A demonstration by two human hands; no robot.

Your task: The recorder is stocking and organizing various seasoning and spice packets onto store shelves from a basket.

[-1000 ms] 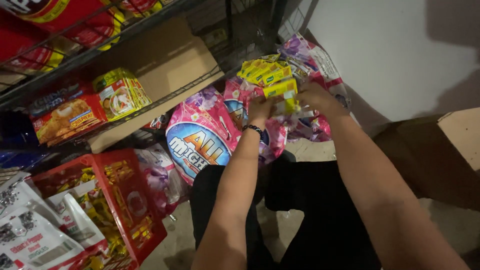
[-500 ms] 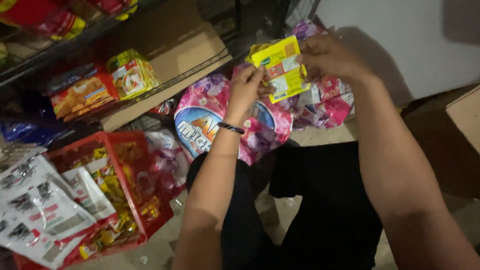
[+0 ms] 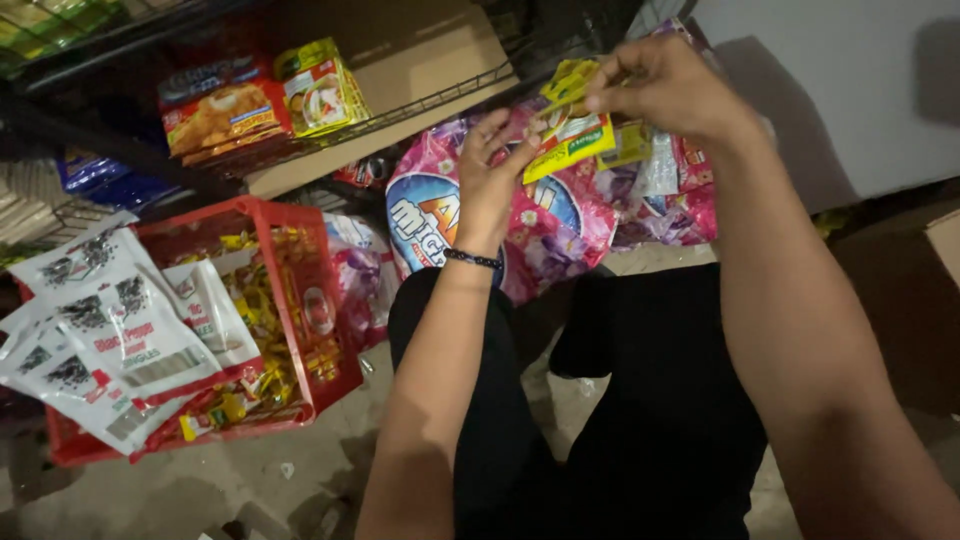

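From my head camera, my left hand [image 3: 490, 170] and right hand [image 3: 665, 85] both pinch a small yellow-green packet [image 3: 570, 145], fingers closed on its edges, raised before a big pink bag [image 3: 540, 225]. A red crate [image 3: 290, 300] of sachets sits to my left, white packets [image 3: 120, 330] overlapping it. The wire shelf [image 3: 400, 110] carries boxes. My right arm hides the floor beyond; more packets behind my fingers are unclear.
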